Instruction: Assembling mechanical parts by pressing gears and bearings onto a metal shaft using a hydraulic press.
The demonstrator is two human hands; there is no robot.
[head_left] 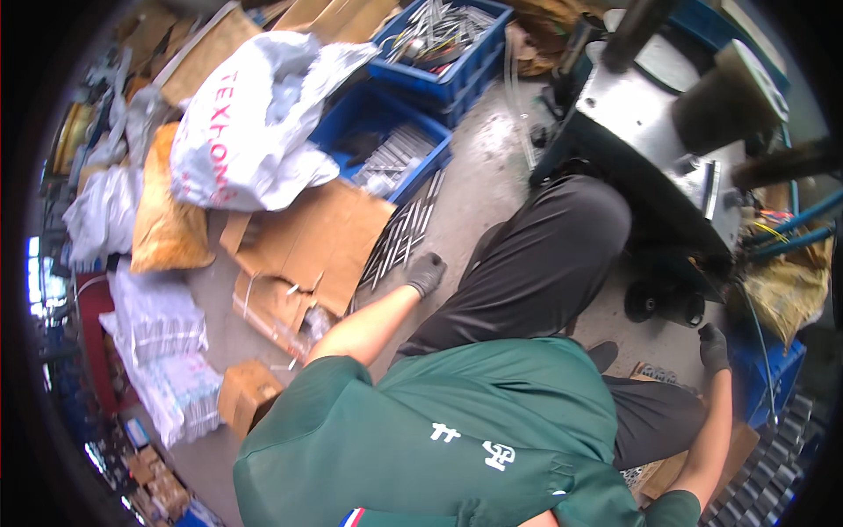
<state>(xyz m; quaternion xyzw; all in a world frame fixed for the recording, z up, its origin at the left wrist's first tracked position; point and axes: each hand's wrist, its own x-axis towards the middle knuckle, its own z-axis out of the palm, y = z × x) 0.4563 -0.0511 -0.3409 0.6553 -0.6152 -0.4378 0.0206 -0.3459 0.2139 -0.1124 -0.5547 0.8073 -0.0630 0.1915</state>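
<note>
My left hand (426, 275), in a dark grey glove, is closed beside a bundle of thin metal rods (409, 227) lying on the floor. Whether anything is inside its curled fingers is hidden. My right hand (714, 348), also gloved, hangs low on the other side, close to a blue bin (762, 373). Its fingers are too small and dark to read. Between the two arms are my bent legs in black trousers (544, 255). An opened flat cardboard box (320, 233) lies left of the rods.
Blue crates (446, 165) with metal parts stand ahead, beside a white woven sack (255, 123) and an orange sack (171, 206). A machine with a metal plate (637, 110) rises at the right. Wrapped bundles (167, 321) and a small carton (246, 393) sit left.
</note>
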